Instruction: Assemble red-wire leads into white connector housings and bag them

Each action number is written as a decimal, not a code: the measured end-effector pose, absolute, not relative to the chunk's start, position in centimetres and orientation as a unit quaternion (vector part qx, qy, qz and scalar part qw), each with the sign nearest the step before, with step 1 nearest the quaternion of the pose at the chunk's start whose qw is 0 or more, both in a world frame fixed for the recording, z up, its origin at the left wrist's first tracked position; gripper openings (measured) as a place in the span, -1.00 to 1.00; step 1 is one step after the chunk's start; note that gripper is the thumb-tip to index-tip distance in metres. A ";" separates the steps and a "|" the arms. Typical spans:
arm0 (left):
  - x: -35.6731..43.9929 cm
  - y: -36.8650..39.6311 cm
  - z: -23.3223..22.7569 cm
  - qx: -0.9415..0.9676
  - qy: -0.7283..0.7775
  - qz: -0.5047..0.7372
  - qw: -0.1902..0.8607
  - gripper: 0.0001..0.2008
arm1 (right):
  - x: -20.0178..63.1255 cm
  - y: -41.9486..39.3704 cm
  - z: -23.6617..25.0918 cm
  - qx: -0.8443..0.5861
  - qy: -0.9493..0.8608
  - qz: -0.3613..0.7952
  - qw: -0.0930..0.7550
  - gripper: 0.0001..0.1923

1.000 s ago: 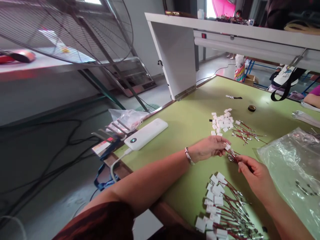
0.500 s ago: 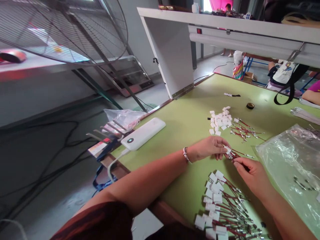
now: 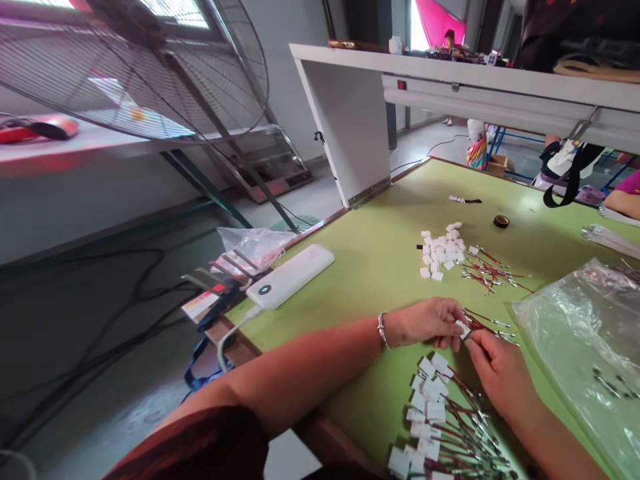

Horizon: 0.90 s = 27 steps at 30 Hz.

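Between its thumb and fingers, my left hand (image 3: 433,321) pinches a small white plastic connector (image 3: 463,329). My right hand (image 3: 500,367) has thumb and forefinger pressed together at the connector's right edge; what lies in that pinch is hidden by the fingers. Red wires with metal terminals (image 3: 493,323) stick out to the right just behind both hands. Below the hands lies a pile of white connectors with red wires attached (image 3: 435,412). Beyond the hands is a heap of loose white connectors (image 3: 444,250), beside a small bunch of red wires (image 3: 490,273).
A clear plastic bag (image 3: 575,320) lies on the green table (image 3: 370,267) at right, dark small parts in it. A white power bank (image 3: 295,273) with a cable sits at the left edge. A black tape roll (image 3: 501,221) lies farther back. A fan (image 3: 200,100) stands left.
The connector has turned so its white face shows, and my right fingertips have come up against its edge. The view has tilted up slightly, so everything sits lower.
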<state>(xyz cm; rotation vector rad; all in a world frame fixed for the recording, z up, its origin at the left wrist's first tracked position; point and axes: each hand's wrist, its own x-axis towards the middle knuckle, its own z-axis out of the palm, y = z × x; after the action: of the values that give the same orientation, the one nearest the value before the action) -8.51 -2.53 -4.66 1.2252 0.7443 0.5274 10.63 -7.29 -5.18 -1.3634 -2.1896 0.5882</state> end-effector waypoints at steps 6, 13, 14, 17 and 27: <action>-8.2 -2.8 -4.4 0.595 0.378 0.212 0.677 -0.81 | 10.6 -7.4 -6.3 -0.514 -0.807 0.172 0.234 -0.68; -10.0 -1.6 -2.8 0.766 0.368 0.199 0.489 -0.75 | 10.2 -8.0 -5.3 -0.500 -0.814 0.192 0.223 -0.72; -10.5 -1.0 -2.7 0.795 0.396 0.228 0.400 -0.74 | 10.1 -8.1 -5.0 -0.492 -0.822 0.201 0.205 -0.73; -11.7 1.0 -3.5 0.812 0.497 0.268 0.146 -0.71 | 10.3 -7.9 -4.3 -0.476 -0.838 0.208 0.171 -0.73; -11.4 2.8 -6.1 0.833 0.499 0.237 0.033 -0.83 | 12.1 -3.4 -4.8 -0.581 -0.806 0.003 0.110 -0.76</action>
<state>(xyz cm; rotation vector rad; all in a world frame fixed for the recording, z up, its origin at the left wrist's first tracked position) -11.41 2.83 -6.09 2.5640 1.5344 0.7295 12.06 -3.45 -4.77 -1.7081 -2.3686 0.0079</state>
